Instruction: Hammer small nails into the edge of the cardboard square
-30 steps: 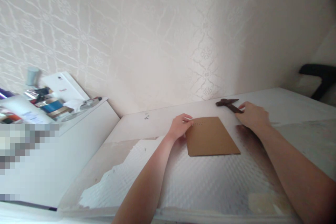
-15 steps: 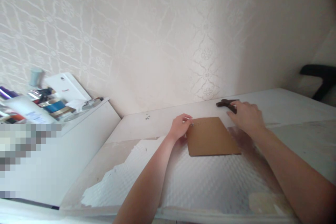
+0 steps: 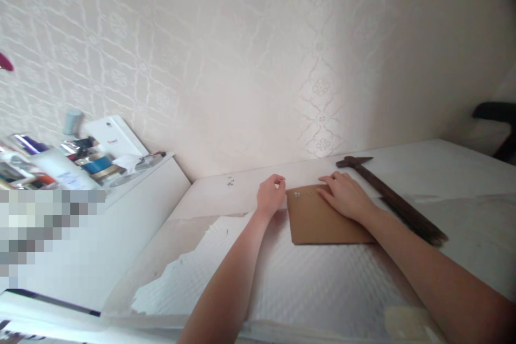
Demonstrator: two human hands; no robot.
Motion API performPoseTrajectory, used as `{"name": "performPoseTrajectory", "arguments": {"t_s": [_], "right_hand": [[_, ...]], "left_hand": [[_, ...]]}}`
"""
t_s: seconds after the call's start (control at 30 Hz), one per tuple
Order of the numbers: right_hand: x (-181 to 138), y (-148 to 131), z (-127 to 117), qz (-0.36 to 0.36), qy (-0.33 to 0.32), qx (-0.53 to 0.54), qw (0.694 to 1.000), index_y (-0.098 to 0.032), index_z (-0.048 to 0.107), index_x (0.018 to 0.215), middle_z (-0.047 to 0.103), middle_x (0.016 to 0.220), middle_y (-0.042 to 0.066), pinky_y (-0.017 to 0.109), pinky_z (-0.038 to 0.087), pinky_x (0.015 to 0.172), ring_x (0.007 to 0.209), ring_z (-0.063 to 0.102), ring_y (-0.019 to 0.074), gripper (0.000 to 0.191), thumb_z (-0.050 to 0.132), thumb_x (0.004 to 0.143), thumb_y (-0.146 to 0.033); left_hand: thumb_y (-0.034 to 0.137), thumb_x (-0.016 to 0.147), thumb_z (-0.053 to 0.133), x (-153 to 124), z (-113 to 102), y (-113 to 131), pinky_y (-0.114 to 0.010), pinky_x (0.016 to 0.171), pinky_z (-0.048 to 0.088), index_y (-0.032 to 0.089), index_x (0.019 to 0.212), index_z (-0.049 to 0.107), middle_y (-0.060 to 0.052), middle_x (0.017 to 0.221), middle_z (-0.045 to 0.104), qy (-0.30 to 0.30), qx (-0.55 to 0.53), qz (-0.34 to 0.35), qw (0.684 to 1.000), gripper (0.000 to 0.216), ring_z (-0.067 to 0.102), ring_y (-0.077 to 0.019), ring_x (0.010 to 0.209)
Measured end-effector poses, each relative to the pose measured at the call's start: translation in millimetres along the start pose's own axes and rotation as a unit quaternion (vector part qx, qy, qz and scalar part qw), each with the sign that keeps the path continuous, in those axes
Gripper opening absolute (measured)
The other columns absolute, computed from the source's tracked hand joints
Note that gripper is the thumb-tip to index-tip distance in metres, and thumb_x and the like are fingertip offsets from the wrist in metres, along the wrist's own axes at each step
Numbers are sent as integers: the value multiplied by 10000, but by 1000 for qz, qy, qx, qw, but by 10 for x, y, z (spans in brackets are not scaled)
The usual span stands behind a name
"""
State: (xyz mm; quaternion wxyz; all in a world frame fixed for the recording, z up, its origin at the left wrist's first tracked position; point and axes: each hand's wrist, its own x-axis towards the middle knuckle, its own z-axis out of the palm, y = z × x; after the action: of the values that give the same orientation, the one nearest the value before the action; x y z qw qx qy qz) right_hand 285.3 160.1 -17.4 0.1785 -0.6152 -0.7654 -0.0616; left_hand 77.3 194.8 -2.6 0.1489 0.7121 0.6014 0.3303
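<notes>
Brown board lies flat on the white table, mid-scene, a bit right of centre. Roughly rectangular; long axis runs near-to-far w/ a slight lean, far edge toward the wall, near edge toward the person. A row of small nails sits along its far-left edge, too small to count.

Right hand: palm down on the far-right part of the board, fingers stretched out flat and close together, tips pointing left toward the nails. Pressing on the board, not gripping anything.

Left hand: just left of the board's far-left corner, fingers curled in, thumb and forefinger drawn together near the edge. Looks like a pinch, but can't tell if anything is between them, too small. Can't tell if it's touching the board either; right beside it at least.

Hammer lies on the table right of the board, apart from both hands. Dark head at the far end near the wall, handle running near-right on a diagonal.

Few tiny dark bits on the table far-left of the left hand, by the wall. Further left, a white cabinet w/ clutter on top: bottles, tins, a white phone-like slab. Part of that area is blurred out. Dark chair part at far right.
</notes>
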Motion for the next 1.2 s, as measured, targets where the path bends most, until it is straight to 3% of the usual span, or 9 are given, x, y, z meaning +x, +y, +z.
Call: {"name": "performPoseTrajectory", "arguments": {"t_s": [0.2,0.37,0.5,0.77,1.2], "right_hand": [[13,25,-8,5,2,-6,1000,-130,637,1090,595,1026,157,383,421,823,987,525,289,365,405,917,-352],[24,27,-3,4,-2,-7,1000,-143,650,1040,596,1005,138,364,421,820,960,532,273,344,405,917,-352],[31,28,4,1,3,3,1000,-143,653,1023,598,980,132,359,420,825,948,536,263,327,418,911,-341],[40,32,-24,-15,-6,30,999,-139,658,1033,606,980,129,361,422,855,949,547,254,315,437,900,-320],[42,42,-6,-15,2,38,999,-148,663,1031,611,982,128,365,440,841,939,552,258,306,457,888,-324]], "left_hand": [[239,836,473,258,-337,-179,-344,932,441,203,1007,651,-69,1075,682,69,100,-69,990,249,602,-215,1044],[242,830,481,538,-849,-680,-368,854,477,203,1041,662,-108,1103,673,91,186,-213,955,280,608,-267,1052],[249,806,525,645,-1094,-1063,-363,840,487,216,1043,677,-103,1121,674,70,203,-256,942,284,608,-279,1061],[278,753,624,822,-1052,-1302,-337,846,493,218,1013,692,-85,1113,682,27,215,-246,945,275,616,-263,1054],[264,797,563,850,-1019,-1192,-330,759,498,195,942,667,-121,1072,682,7,296,-232,927,191,627,-276,1009]]}}
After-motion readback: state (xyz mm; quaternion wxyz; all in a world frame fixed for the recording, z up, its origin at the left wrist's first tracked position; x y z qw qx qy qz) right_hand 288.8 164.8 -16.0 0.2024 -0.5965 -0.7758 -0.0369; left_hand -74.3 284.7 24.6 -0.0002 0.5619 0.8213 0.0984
